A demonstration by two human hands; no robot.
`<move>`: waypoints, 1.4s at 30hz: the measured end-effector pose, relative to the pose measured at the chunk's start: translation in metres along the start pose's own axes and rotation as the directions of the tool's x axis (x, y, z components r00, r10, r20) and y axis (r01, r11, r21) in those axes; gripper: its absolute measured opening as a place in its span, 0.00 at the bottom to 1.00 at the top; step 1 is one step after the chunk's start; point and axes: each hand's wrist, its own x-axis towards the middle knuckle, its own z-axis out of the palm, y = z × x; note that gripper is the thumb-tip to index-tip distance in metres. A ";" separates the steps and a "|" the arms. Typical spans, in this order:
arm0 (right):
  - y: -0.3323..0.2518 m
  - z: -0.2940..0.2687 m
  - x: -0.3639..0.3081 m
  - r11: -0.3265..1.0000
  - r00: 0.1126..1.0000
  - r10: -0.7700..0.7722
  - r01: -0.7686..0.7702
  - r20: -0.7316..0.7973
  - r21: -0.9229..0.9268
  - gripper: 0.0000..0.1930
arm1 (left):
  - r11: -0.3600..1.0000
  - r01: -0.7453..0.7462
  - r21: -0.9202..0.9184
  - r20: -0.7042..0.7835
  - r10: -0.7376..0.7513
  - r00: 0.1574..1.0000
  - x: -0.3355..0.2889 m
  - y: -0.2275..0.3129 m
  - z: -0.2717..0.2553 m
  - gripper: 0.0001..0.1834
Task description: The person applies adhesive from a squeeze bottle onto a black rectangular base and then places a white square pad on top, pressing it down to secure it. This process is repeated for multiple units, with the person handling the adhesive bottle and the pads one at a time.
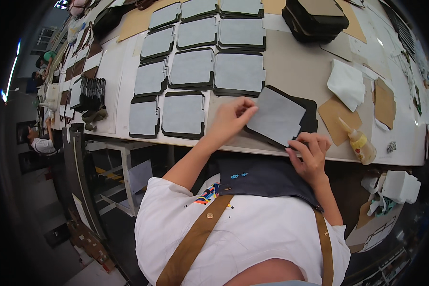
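Note:
A pale grey panel (277, 113) lies tilted over black pieces (306, 112) near the table's front edge. My left hand (232, 117) pinches its left corner between thumb and fingertips. At the lower right corner, the curled fingers and thumb of my right hand (311, 151) close on the panel and the dark edge beneath it. How many layers each hand grips is hidden. To the left, several grey panels (183, 113) rest on black backings in rows.
A stack of black pieces (314, 20) stands at the far right. Closer by are a white sheet (346, 85), brown card (339, 119) and a yellow-labelled glue bottle (361, 145). Another dark stack (88, 93) sits at the left. People work further left.

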 end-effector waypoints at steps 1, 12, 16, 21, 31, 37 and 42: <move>0.007 -0.004 -0.002 0.999 0.999 0.041 -0.041 -0.009 -0.015 0.16 | 0.998 -0.022 0.065 -0.089 0.028 0.996 0.005 0.003 -0.018 0.12; 0.052 -0.033 -0.022 0.880 0.901 0.340 -0.406 -0.268 -0.247 0.11 | 0.946 -0.076 0.314 -0.630 0.268 0.729 0.095 -0.055 -0.292 0.16; 0.057 -0.040 -0.024 0.842 0.882 0.377 -0.454 -0.284 -0.292 0.10 | 0.972 -0.102 0.213 -0.674 0.221 0.704 0.133 -0.071 -0.332 0.17; 0.064 -0.052 -0.026 0.810 0.869 0.380 -0.478 -0.318 -0.338 0.10 | 0.966 0.000 0.257 -0.681 0.181 0.710 0.181 -0.102 -0.371 0.18; 0.120 -0.093 -0.100 0.537 0.637 0.629 -0.771 -0.445 -0.343 0.26 | 0.677 0.119 0.727 -0.612 0.560 0.558 0.179 -0.098 -0.355 0.12; 0.118 -0.105 -0.115 0.338 0.328 0.939 -0.828 -0.102 0.448 0.33 | 0.924 -0.240 0.298 -0.400 0.349 0.847 0.149 0.003 -0.224 0.12; 0.139 -0.099 -0.134 0.313 0.311 0.942 -0.693 -0.124 0.649 0.29 | 0.977 -0.157 0.144 -0.164 0.180 0.970 0.096 0.064 -0.127 0.12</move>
